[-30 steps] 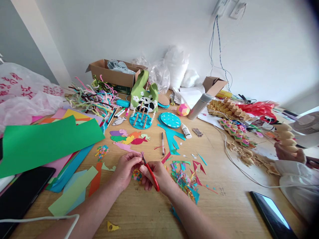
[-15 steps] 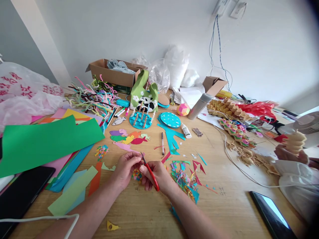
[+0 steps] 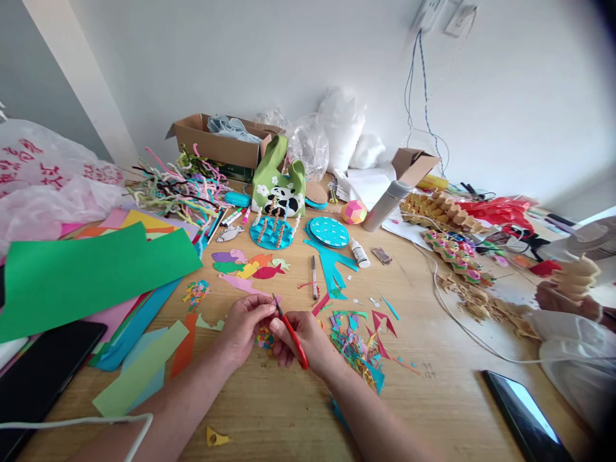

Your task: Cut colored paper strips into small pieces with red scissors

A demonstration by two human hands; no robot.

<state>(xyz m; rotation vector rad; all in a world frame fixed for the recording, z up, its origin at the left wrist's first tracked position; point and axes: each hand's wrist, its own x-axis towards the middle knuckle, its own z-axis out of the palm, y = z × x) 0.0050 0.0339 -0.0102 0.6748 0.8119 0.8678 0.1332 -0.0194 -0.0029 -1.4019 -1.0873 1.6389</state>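
Red-handled scissors (image 3: pixel 294 340) are in my right hand (image 3: pixel 304 340), their blades pointing up and left toward my left fingertips. My left hand (image 3: pixel 246 324) is pinched closed beside the blades; what lies between its fingers is too small to make out. Small round paper bits (image 3: pixel 264 338) show on the table between my hands. Just beyond them are a pink paper strip (image 3: pixel 244 283) and several coloured paper fish (image 3: pixel 245 269). Mixed paper scraps (image 3: pixel 353 343) lie to the right of my right hand.
Coloured sheets (image 3: pixel 96 269) and a black device (image 3: pixel 48 378) lie at left. A pen (image 3: pixel 314 278), glue bottle (image 3: pixel 360 253) and grey flask (image 3: pixel 385 205) stand or lie beyond my hands. At right are a phone (image 3: pixel 524 414), a white cable and another person's hand (image 3: pixel 563 300) holding an egg-carton piece.
My hands and the scissors have barely moved. At right, the other person's hand and the carton piece have shifted slightly to the right.
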